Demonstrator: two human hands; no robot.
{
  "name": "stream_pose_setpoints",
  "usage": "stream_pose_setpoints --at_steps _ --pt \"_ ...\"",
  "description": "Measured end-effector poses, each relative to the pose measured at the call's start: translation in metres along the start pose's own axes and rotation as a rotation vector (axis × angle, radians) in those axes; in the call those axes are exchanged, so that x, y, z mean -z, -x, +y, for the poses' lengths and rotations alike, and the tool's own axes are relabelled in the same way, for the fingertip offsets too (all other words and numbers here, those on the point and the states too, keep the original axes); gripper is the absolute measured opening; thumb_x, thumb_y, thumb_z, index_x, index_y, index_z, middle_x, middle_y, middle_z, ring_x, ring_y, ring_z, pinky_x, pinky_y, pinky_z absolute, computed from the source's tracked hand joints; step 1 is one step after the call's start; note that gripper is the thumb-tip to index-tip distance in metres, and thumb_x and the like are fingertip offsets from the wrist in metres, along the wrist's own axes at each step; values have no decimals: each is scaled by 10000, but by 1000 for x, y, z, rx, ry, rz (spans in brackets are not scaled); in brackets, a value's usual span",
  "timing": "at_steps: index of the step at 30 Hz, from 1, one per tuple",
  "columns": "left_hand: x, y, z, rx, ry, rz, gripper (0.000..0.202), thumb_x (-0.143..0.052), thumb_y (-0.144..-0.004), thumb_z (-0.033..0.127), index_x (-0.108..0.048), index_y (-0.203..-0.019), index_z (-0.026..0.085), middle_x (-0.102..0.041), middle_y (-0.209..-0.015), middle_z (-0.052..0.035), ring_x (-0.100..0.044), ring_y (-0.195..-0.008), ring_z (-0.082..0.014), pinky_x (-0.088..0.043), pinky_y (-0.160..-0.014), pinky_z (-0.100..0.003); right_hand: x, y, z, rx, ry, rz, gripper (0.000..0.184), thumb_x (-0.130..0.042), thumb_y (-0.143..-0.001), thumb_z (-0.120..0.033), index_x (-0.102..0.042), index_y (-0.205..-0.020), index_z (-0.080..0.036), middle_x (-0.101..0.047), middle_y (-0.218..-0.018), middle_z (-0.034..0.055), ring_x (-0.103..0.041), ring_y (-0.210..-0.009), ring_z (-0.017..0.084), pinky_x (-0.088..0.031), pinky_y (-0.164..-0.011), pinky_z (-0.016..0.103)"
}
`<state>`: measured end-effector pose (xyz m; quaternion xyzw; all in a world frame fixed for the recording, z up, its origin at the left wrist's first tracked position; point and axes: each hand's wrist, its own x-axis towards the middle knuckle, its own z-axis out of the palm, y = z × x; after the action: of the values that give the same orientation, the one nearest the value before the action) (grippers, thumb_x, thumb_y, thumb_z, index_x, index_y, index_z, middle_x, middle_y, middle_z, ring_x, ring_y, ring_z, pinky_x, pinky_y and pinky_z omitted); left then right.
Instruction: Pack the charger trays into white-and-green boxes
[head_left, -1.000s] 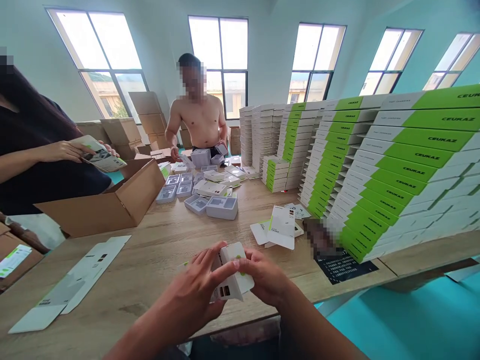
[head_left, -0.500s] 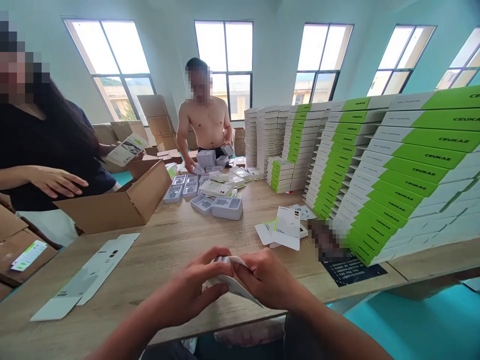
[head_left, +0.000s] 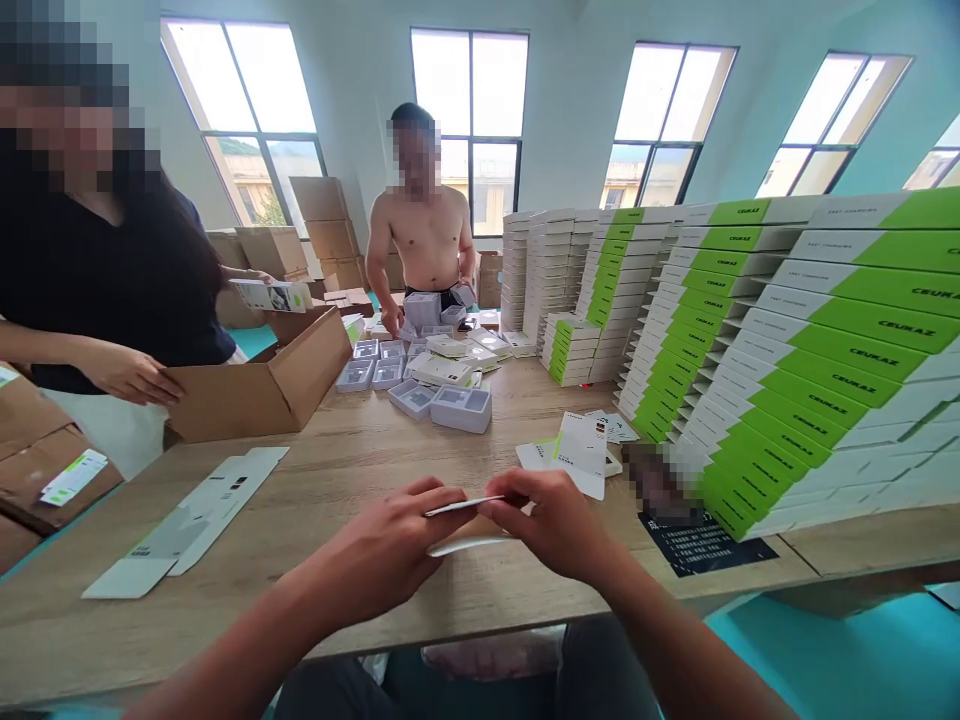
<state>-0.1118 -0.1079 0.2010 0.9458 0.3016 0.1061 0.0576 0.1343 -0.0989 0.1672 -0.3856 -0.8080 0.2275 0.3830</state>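
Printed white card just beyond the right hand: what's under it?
Another white card sticks out on the left from under the printed card; a white edge shows at its right. The middle is covered, so what else lies there can't be seen.

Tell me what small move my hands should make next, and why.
Probably ease the thin white cardboard carton a little wider open, your left hand steadying it while your right hand lifts the upper edge; both hands hold it, and a narrow gap shows between its two visible edges.
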Motion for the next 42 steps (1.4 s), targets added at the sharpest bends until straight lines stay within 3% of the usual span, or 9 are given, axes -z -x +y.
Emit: stream_pose_setpoints --at_steps 4,8,15,18,26,30,34,37,42 --pt "-8 8 -2 34 87 88 564 -530 -1013 102 -459 -1528 320 -654 -1343 -49 -597 -1190 -238 -556 -1000 -380 -13 20 18 177 -261 182 237 -585 -1022 -460 -634 -1156 -270 -755 -1154 71 -725 -1020 209 -567 -878 326" --pt "-18 10 -3 36 130 114 602 -548 -1003 88 -458 -1529 366 -645 -1345 -38 -580 -1187 -251 -541 -1025 -418 -27 30 28 386 20 220 191 -670 -992 -356 -652 -1152 -255 -701 -1230 107 -667 -1114 241 -552 -938 380" --pt "-24 9 -2 32 121 97 582 -536 -945 -8 -541 -1432 309 -643 -1323 -47 -579 -1146 -253 -536 -1037 -438 -26 26 22 406 264 174 180 -650 -993 -247 -654 -1173 -233 -683 -1179 114 -634 -1035 246 -550 -883 403" --pt "-28 11 -2 24 79 145 585 -532 -918 -39 -559 -1396 298 -643 -1319 -56 -596 -1152 -254 -542 -1028 -426 -25 25 16 310 186 158 129 -663 -986 -279 -700 -1098 -227 -689 -1130 100 -639 -1009 240 -542 -875 386" --pt "-54 14 -9 38 92 517 218 -540 -1033 159 -473 -1217 255 -619 -1228 -84 -696 -957 -179 -596 -796 -309 -43 21 -14 -282 -583 284 291 -741 -895 -495 -764 -827 -213 -678 -1182 93 -644 -1143 262 -531 -945 339" --pt "-69 19 -9 16 96 593 265 -584 -1013 147 -454 -1206 273 -617 -1208 -75 -707 -957 -167 -608 -767 -282 -57 18 -23 -470 -709 424 335 -789 -810 -477 -687 -691 -181 -668 -1115 88 -646 -940 213 -539 -780 281" --pt "-78 23 -4 38 28 594 284 -570 -1021 152 -510 -1279 255 -656 -1234 -107 -714 -1037 -213 -626 -832 -323 -69 17 -29 -538 -717 502 238 -731 -823 -417 -643 -801 -196 -668 -956 53 -612 -773 173 -521 -662 260" --pt "-80 25 0 40 52 643 283 -538 -1042 168 -511 -1320 216 -688 -1222 -130 -715 -1078 -226 -625 -882 -334 -72 22 -25 -429 -632 539 209 -698 -890 -390 -623 -985 -218 -682 -1049 61 -661 -842 183 -559 -724 284" --pt "-79 27 2 60 49 680 266 -526 -1057 225 -537 -1322 202 -709 -1224 -137 -729 -1089 -226 -628 -896 -322 -64 32 -9 49 -193 483 88 -600 -989 -214 -639 -1056 -256 -688 -1236 101 -665 -1176 230 -552 -974 394"
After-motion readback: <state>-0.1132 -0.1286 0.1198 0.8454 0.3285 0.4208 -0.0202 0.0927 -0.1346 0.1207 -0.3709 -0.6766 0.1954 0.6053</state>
